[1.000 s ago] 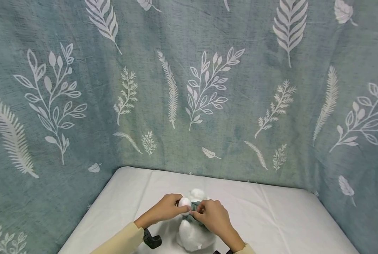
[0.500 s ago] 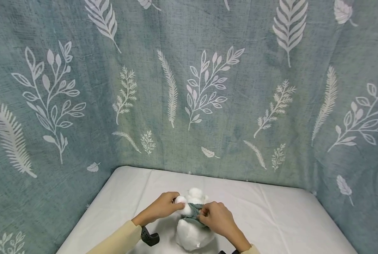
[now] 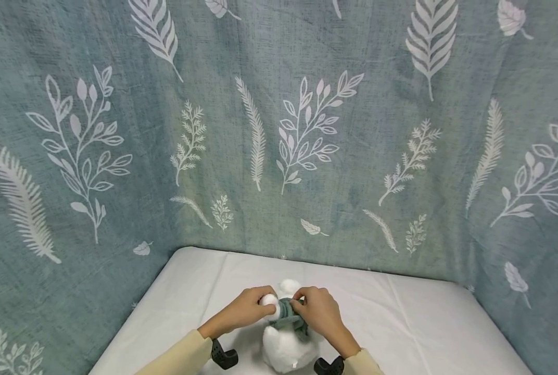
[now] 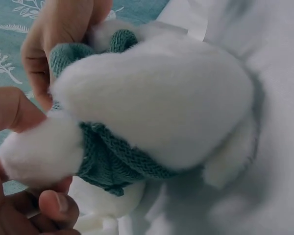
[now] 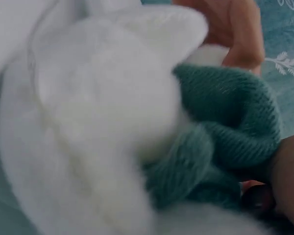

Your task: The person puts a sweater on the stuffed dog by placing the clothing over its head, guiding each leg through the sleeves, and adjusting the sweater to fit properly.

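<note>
A white plush toy (image 3: pixel 288 350) lies on the white surface, its rounded rump toward me. Green knitted fabric (image 3: pixel 286 307), like a small garment, is wrapped around it and bunched in folds near one limb. My left hand (image 3: pixel 247 311) grips that fluffy white limb (image 4: pixel 44 152), thumb on one side and fingers curled on the other. On the right side, my right hand (image 3: pixel 320 312) pinches the edge of the knit between thumb and fingers. Loose folds of the knit (image 5: pixel 230 112) stand up beside the right thumb in the right wrist view. Much of the toy's far side is hidden.
A white sheet (image 3: pixel 401 323) covers the surface under the toy. Blue-green curtains (image 3: pixel 279 219) with white leaf prints stand along the back and both sides. A black wrist mount (image 3: pixel 224 355) sits below the left wrist, and a black mount (image 3: pixel 329 366) below the right.
Half a second ago my hands were farther apart, with the knit stretched smoother between them. Now they are closer, the right hand is higher, and the knit is bunched near the limb.
</note>
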### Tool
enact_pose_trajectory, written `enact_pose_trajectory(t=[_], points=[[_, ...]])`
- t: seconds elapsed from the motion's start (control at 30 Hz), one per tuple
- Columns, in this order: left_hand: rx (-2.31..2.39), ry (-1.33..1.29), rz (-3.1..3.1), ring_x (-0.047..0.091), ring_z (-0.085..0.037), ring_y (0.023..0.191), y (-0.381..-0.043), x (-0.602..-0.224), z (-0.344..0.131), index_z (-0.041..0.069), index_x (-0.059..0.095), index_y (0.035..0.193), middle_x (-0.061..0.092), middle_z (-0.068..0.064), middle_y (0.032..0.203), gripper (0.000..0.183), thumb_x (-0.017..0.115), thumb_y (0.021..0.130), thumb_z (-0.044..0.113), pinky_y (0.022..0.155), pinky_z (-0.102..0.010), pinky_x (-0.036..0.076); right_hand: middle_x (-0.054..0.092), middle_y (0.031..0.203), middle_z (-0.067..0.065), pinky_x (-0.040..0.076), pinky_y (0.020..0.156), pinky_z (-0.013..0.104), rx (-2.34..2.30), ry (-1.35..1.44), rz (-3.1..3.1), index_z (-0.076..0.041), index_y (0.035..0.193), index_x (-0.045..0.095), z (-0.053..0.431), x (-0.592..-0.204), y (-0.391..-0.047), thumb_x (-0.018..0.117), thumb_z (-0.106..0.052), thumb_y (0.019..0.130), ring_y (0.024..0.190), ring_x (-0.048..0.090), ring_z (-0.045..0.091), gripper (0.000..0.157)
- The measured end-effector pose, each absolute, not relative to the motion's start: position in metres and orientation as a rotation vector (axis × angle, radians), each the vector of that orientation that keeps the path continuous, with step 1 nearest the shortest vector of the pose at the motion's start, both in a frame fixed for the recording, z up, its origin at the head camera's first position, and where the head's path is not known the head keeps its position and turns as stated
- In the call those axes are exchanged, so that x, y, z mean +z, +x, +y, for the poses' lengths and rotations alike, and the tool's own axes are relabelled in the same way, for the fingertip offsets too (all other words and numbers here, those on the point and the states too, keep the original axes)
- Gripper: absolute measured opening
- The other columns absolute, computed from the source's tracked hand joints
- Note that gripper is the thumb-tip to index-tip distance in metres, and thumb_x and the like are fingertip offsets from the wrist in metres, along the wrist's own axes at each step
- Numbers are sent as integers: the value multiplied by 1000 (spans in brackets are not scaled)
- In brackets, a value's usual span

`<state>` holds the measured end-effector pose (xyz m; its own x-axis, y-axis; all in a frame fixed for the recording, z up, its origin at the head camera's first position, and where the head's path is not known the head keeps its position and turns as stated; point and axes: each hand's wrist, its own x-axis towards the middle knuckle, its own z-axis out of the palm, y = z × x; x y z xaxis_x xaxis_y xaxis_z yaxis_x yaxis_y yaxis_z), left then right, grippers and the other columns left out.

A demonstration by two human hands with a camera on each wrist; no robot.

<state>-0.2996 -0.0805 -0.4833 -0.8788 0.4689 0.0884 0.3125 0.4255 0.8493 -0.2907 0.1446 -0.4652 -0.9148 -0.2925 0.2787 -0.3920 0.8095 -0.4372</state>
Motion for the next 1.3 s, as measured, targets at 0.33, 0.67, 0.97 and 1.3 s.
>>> enact_pose_trajectory(t=[0.33, 0.67, 0.97, 1.3], points=[[1450, 686, 2502, 60, -15, 80, -298, -480, -79, 18, 65, 104, 66, 2, 92, 15, 67, 97, 31, 68, -32, 49, 46, 52, -10, 29, 40, 23, 741, 558, -2739, -18, 91, 76, 149, -465, -292, 80, -20, 91, 42, 37, 5, 5], [1448, 675, 2497, 46, -12, 66, -301, -480, -82, 13, 62, 88, 53, 2, 74, 24, 68, 98, 34, 60, -29, 39, 50, 55, -18, 38, 41, 22, 680, 707, -2759, -23, 74, 71, 138, -458, -267, 84, -35, 86, 45, 43, 0, 22], [1522, 610, 2472, 45, -13, 66, -304, -483, -84, 11, 63, 83, 51, 2, 72, 20, 65, 98, 23, 60, -29, 39, 46, 53, -15, 36, 42, 22, 550, 708, -2769, -22, 64, 60, 141, -461, -260, 77, -6, 76, 45, 39, 2, 26], [1431, 425, 2488, 52, -18, 78, -303, -483, -85, 8, 63, 95, 58, -5, 89, 32, 62, 100, 40, 67, -38, 45, 47, 59, -6, 38, 52, 25, 1342, 468, -2762, -17, 88, 76, 167, -459, -276, 71, -39, 98, 53, 40, 8, 24]])
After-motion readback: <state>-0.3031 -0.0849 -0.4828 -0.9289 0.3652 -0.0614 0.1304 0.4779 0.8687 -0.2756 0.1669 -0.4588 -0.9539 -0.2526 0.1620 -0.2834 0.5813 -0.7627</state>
